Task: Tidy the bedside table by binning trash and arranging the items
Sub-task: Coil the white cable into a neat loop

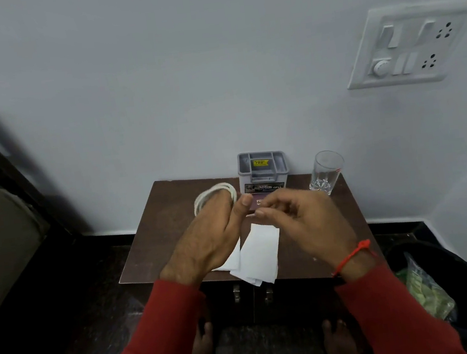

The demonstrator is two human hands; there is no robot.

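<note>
The table (157, 239) stood against the wall. White cable (214, 194) looped round my left hand (213, 238), whose fingers it mostly hid. My right hand (299, 221) pinched something too small to make out. Both hands partly covered the maroon booklet (254, 203) and white papers (260, 250).

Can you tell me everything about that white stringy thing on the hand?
The white cord is thin and smooth, coiled into several loops around the fingers of the left hand. The loops stand up above the brown table, left of the grey organiser. Its ends are hidden, maybe pinched near the right hand.
</note>
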